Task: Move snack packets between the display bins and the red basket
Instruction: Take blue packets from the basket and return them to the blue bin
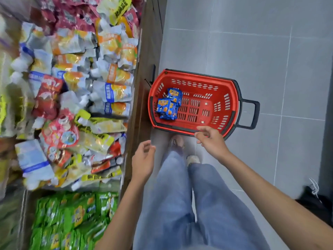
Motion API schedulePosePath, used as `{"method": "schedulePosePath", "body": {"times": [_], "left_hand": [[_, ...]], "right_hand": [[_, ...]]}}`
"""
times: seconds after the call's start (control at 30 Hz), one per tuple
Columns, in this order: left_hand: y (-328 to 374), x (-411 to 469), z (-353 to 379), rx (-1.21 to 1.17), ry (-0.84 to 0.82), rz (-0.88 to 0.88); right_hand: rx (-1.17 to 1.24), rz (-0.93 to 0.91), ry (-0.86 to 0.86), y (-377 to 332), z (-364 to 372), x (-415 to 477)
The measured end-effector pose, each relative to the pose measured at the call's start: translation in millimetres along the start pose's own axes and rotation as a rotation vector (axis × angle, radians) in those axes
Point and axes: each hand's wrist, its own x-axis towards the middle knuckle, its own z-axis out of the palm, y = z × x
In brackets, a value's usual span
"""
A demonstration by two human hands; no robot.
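The red basket (194, 105) has dark grey trim and slotted walls, and holds blue packets (168, 104) printed with orange. Green packets (72, 219) fill one bin; white, orange, yellow and pink pouches (81, 83) another. The floor (261, 51) is pale grey tile.

We stand on floor (252, 42); display bins (142, 69) at our left; basket (232, 98) ahead on floor, just beside bins; packets (168, 105) lie in basket's left end.
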Motion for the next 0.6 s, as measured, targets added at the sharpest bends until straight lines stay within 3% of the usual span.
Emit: {"method": "schedulePosePath", "body": {"times": [0.27, 0.43, 0.6], "left_hand": [[10.5, 183.2, 79.8, 0.227, 0.109, 0.253], [-30.3, 285.0, 127.3, 0.348, 0.231, 0.399], [-89.6, 325.2, 151.3, 0.451, 0.275, 0.457]], "right_hand": [[-0.094, 0.036, 0.038, 29.2, 61.2, 199.8], [-0.194, -0.035, 0.035, 63.9, 125.4, 324.8], [-0.353, -0.156, 0.028, 89.3, 174.2, 391.3]]}}
